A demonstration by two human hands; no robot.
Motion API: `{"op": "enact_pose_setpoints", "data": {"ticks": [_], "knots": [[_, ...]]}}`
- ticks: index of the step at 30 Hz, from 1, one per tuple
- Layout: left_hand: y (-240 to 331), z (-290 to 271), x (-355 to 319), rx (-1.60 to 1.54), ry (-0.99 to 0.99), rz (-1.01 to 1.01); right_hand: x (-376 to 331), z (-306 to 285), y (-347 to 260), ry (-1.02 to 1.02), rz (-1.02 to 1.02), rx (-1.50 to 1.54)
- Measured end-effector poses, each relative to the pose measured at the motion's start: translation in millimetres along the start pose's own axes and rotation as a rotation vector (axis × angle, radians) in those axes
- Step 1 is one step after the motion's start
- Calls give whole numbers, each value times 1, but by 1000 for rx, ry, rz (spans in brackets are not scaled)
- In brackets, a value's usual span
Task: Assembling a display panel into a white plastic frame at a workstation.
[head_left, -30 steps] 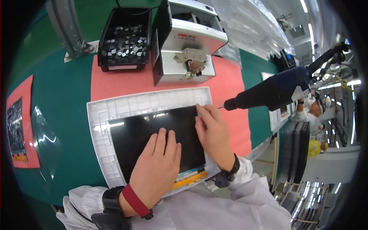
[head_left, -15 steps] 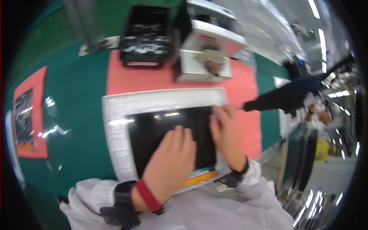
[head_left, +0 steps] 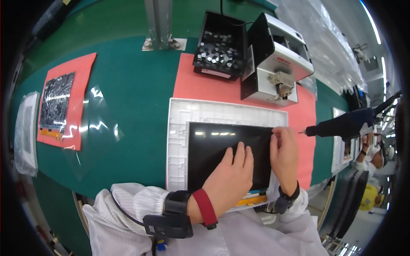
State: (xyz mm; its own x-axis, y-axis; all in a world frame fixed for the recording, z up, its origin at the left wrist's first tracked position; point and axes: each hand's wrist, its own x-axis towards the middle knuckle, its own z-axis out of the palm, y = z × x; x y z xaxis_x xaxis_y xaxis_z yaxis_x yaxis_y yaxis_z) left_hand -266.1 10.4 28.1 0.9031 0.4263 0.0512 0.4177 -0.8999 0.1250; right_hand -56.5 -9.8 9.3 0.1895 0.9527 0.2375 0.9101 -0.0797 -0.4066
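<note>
Since the earlier frame the view has swung left, so everything on the counter (head_left: 136, 141) sits further right and more of its left end shows, while both hands stay on the dark screen. That screen (head_left: 209, 158) lies face up inside a white frame (head_left: 177, 141), nearer the frame's right side than its left. The left hand (head_left: 230, 181) rests flat on the glass with fingers slightly spread, probably to steady it; the right hand (head_left: 285, 153) has its fingertips gathered at the upper right corner, perhaps to feel or guide the edge, though I cannot tell whether they pinch it. The pink mat (head_left: 188, 85) under the frame likely guards against scratches. Counting, there are two screens, the other (head_left: 57, 100) lying on a smaller pink sheet (head_left: 85, 81) at the left; two orange strips, one along the lower edge of each screen; one black bin (head_left: 209, 68) of small pieces (head_left: 220, 49) too many to count; one boxy machine (head_left: 269, 83) just beside it; and one power screwdriver (head_left: 337, 123), its tip near the right hand, presumably placed there for easy reach.
</note>
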Motion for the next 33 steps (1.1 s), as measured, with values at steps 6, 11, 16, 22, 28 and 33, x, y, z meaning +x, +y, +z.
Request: {"op": "enact_pose_setpoints", "data": {"ticks": [6, 11, 16, 22, 28, 33], "knots": [[5, 10, 0, 3, 71, -30, 1, -10, -31, -190, -6, 220], [12, 11, -4, 21, 62, -46, 50, -3, -83, -463, -247, 471], [18, 15, -5, 46, 28, -54, 73, 56, -98, -412, -577, 402], [16, 13, -8, 7, -12, -59, 73, 68, -102, -398, -645, 338], [17, 12, -7, 18, -30, -80, 76, 70, -102, -380, -700, 324], [16, 8, -7, 45, -56, -78, 79, 72, -102, -398, -694, 323]]}}
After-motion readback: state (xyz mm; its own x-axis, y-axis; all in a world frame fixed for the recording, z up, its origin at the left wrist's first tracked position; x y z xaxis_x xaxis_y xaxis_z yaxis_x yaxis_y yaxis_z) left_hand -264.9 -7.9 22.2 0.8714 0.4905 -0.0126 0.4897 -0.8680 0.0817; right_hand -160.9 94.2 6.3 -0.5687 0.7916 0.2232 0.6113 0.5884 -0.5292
